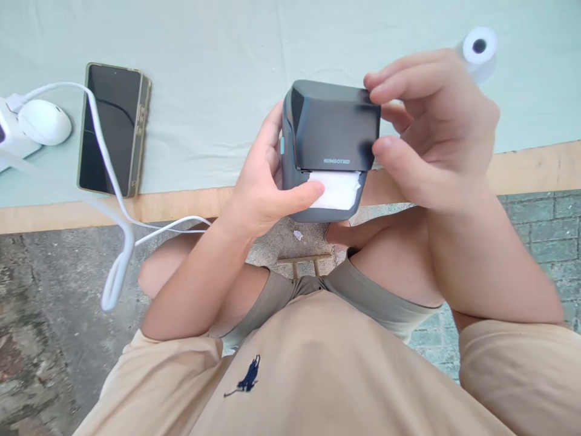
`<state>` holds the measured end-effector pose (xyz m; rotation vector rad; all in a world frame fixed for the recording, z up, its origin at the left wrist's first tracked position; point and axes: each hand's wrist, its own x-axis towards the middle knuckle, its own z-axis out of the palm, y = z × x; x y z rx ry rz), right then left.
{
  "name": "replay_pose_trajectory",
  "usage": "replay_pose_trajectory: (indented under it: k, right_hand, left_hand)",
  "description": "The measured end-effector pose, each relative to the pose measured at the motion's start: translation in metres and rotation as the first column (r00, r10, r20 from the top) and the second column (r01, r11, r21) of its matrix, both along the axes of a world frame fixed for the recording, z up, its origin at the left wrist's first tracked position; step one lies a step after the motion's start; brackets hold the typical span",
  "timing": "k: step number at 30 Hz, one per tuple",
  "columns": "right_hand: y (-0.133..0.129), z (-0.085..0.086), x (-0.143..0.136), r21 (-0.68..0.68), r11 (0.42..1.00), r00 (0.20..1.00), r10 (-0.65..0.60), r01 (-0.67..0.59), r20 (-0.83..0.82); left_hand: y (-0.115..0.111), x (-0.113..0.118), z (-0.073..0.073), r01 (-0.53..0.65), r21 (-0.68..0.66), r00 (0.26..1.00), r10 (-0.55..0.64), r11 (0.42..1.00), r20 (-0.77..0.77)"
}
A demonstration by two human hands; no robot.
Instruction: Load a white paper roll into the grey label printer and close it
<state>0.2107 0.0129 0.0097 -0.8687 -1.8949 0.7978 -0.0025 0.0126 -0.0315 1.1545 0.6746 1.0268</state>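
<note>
A dark NIIMBOT label printer [338,130] is up in front of me at the table's front edge, with its glossy lid down. White paper [338,191] sticks out of the slot below the lid, its right edge torn. My left hand [267,181] is closed around the printer's left side, the thumb lying over the paper. At the lid's right edge is my right hand [436,121], fingers apart and curved. Its thumb and forefinger tips are at that edge; whether they press on it I cannot tell.
A white paper roll [480,48] stands behind my right hand. On the left lie a phone [111,127] and a white power strip [16,136] with a plug [45,122]. A white cable [102,142] loops over the phone and table edge. A paper scrap [298,235] is on the ground.
</note>
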Motion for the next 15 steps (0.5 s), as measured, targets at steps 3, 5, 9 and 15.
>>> replay_pose_trajectory:
  k: [3, 5, 9, 15]
  right_hand:
    - [-0.004, 0.005, -0.007, -0.229, 0.971, 0.998, 0.064, -0.066, -0.015]
    - [-0.005, 0.007, -0.010, -0.291, 0.949, 0.993, 0.119, -0.119, -0.019]
    - [-0.005, 0.011, -0.012, -0.331, 0.934, 0.991, 0.130, -0.132, -0.030]
    - [-0.004, 0.006, -0.013, -0.335, 0.935, 0.993, 0.120, -0.118, -0.016]
  left_hand:
    - [0.001, -0.001, -0.006, 0.032, 0.020, 0.997, -0.033, 0.999, 0.074]
    - [0.001, 0.000, -0.008, 0.033, 0.024, 0.993, -0.035, 0.999, 0.115]
    - [-0.003, 0.001, 0.002, -0.005, -0.026, 0.995, 0.007, 1.000, 0.096]
    - [-0.010, 0.006, 0.024, -0.012, -0.155, 0.997, 0.023, 0.988, 0.067]
